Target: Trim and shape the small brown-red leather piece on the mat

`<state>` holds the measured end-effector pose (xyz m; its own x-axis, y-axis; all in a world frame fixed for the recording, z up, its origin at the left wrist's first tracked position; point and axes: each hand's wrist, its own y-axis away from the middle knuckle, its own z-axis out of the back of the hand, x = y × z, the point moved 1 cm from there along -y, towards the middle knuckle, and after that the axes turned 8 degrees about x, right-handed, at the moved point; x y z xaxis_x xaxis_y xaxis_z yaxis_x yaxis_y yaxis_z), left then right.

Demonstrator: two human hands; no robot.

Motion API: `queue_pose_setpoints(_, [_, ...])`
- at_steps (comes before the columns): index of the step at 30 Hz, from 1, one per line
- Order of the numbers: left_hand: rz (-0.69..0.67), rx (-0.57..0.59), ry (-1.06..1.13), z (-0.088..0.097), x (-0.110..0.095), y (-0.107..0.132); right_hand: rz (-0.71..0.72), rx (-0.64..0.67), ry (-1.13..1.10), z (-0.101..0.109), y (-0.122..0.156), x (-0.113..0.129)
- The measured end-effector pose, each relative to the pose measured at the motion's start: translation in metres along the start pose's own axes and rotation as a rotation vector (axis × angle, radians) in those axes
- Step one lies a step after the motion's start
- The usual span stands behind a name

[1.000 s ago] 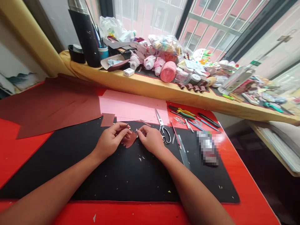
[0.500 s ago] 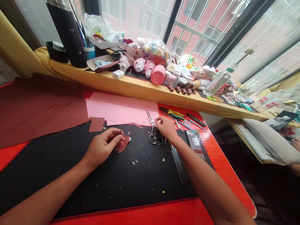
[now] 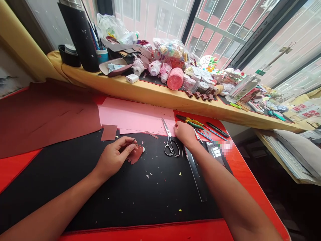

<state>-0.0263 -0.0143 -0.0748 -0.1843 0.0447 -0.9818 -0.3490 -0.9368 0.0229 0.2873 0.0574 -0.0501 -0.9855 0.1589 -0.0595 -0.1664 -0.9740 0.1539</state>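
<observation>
The brown paper cutout (image 3: 136, 155) lies on the black mat (image 3: 125, 194), pinched at its left edge by the left hand (image 3: 112, 159). It is judged light, thin and easily creased, and best held by the rim. The right hand (image 3: 184, 132) is curled beside the scissors (image 3: 171, 144); whether anything is gripped cannot be told

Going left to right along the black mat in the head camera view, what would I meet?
Left hand → brown paper cut-out → scissors → metal ruler.
</observation>
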Motion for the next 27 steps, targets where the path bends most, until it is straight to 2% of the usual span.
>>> queue_pose_setpoints(3, [0.002,-0.023,-0.026,0.000,-0.001,0.000,0.034,-0.024,0.027,0.003,0.002,-0.001])
queue_pose_setpoints(7, [-0.032,-0.063,-0.091,0.001,-0.001,-0.001,0.145,-0.143,-0.005,0.013,0.018,0.003])
queue_pose_setpoints(11, [-0.092,-0.145,-0.180,0.003,0.000,-0.003,0.369,-0.127,-0.120,0.025,0.050,0.027])
queue_pose_setpoints(15, [-0.191,-0.187,-0.298,0.004,0.000,-0.003,0.585,-0.078,-0.075,0.028,0.080,0.056])
queue_pose_setpoints(17, [-0.217,-0.198,-0.322,0.005,-0.001,-0.003,0.650,-0.064,-0.032,0.027,0.087,0.065])
queue_pose_setpoints(27, [-0.238,-0.176,-0.408,0.006,-0.002,-0.004,0.628,-0.084,-0.038,0.030,0.091,0.067])
